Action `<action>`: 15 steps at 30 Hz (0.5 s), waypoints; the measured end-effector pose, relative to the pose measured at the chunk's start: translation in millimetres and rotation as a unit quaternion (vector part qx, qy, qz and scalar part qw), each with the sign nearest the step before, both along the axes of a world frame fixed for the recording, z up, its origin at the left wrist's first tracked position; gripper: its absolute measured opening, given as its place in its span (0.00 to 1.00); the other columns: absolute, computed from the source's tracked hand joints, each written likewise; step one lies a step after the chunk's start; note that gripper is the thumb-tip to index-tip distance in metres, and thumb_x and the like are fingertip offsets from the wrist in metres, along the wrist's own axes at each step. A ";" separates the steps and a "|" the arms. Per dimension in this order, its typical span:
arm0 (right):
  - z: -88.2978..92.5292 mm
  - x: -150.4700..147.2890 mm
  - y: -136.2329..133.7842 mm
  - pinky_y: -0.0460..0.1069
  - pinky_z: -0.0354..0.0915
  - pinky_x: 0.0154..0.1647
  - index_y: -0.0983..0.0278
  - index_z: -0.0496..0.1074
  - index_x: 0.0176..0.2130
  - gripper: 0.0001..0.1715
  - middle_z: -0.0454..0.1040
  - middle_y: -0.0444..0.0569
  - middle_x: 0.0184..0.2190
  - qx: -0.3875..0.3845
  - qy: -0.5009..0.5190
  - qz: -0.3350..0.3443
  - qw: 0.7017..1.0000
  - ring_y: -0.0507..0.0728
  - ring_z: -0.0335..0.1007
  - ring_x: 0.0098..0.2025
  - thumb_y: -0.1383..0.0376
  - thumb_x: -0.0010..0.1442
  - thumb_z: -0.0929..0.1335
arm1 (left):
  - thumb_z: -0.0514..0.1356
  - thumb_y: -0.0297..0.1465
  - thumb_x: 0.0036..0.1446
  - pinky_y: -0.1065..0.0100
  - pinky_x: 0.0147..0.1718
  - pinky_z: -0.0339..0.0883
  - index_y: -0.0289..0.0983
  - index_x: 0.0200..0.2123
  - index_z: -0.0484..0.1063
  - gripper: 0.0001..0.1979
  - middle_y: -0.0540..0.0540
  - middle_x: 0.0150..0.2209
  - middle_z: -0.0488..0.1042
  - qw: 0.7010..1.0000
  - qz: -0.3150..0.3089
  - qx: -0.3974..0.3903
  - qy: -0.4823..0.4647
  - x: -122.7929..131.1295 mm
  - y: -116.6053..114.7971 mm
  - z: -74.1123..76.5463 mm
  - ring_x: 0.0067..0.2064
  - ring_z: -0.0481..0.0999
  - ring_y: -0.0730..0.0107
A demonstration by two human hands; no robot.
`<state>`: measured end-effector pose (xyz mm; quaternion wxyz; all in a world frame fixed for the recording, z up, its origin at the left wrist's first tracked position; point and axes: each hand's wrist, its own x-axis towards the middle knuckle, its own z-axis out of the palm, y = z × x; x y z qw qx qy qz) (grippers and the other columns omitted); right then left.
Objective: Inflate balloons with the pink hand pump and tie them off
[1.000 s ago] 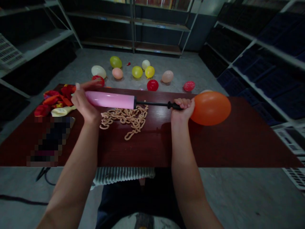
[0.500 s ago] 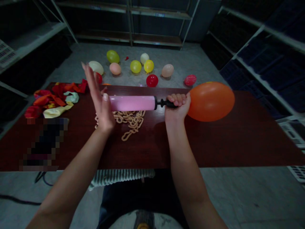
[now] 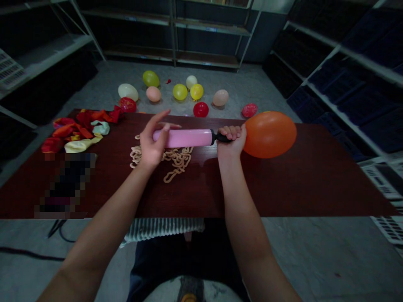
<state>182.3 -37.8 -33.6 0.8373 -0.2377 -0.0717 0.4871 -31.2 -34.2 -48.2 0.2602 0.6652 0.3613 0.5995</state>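
A pink hand balloon pump (image 3: 189, 138) lies level between my hands above the table. My left hand (image 3: 153, 144) has its palm against the pump's left end, fingers stretched out and thumb apart. My right hand (image 3: 232, 139) is closed around the black handle (image 3: 219, 137) at the other end. An inflated orange balloon (image 3: 270, 134) sits right against the right fist; its neck is hidden there. Below the pump, a tangle of long beige balloons (image 3: 178, 161) rests on the table, partly behind my left hand.
Uninflated balloons (image 3: 78, 132) are heaped at the left of the dark red table (image 3: 299, 184). A blurred-out flat object (image 3: 67, 182) lies in front of them. Several inflated balloons (image 3: 180, 92) are on the floor beyond, with shelving (image 3: 208, 61) behind.
My left hand has moved right with the pink barrel, and its fingers now lean over to the right. Less of the black rod shows. The orange balloon sits slightly further left.
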 end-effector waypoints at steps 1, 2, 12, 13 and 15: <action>-0.2 0.0 0.3 0.42 0.54 0.19 0.61 0.40 0.20 0.32 0.42 0.33 0.12 0.004 -0.004 0.004 1.000 0.46 0.41 0.14 0.60 0.72 0.58 | 0.59 0.43 0.66 0.60 0.45 0.75 0.42 0.48 0.78 0.15 0.43 0.47 0.80 1.000 0.010 -0.011 0.004 -1.2 0.1 0.0 0.45 0.82 0.59; -0.3 -0.2 0.6 0.42 0.54 0.19 0.61 0.39 0.20 0.33 0.42 0.33 0.12 0.006 -0.010 0.008 1.000 0.46 0.41 0.14 0.59 0.72 0.59 | 0.59 0.41 0.66 0.62 0.42 0.75 0.41 0.41 0.79 0.13 0.44 0.41 0.81 1.000 0.017 -0.016 0.005 -2.4 0.7 -0.1 0.40 0.81 0.62; 1.2 1.7 1.0 0.41 0.55 0.19 0.62 0.38 0.21 0.32 0.43 0.33 0.12 0.009 0.016 -0.001 1.000 0.45 0.42 0.14 0.59 0.73 0.57 | 0.60 0.36 0.56 0.66 0.32 0.70 0.39 0.24 0.74 0.12 0.47 0.26 0.77 0.995 0.064 -0.047 -0.054 -28.1 27.4 -9.2 0.30 0.77 0.65; 1.7 3.9 0.7 0.41 0.55 0.19 0.62 0.38 0.21 0.32 0.43 0.34 0.12 0.012 0.024 -0.006 1.000 0.45 0.42 0.14 0.59 0.74 0.56 | 0.59 0.36 0.56 0.66 0.32 0.69 0.38 0.23 0.74 0.12 0.47 0.25 0.77 0.995 0.068 -0.045 -0.056 -31.4 29.3 -9.0 0.30 0.77 0.65; 2.6 8.9 0.1 0.41 0.54 0.19 0.62 0.38 0.21 0.31 0.42 0.34 0.12 0.018 0.040 -0.013 0.999 0.45 0.41 0.13 0.61 0.74 0.54 | 0.57 0.34 0.55 0.67 0.30 0.68 0.38 0.22 0.75 0.13 0.47 0.24 0.77 0.994 0.072 -0.040 -0.072 -37.6 31.7 -7.2 0.29 0.76 0.65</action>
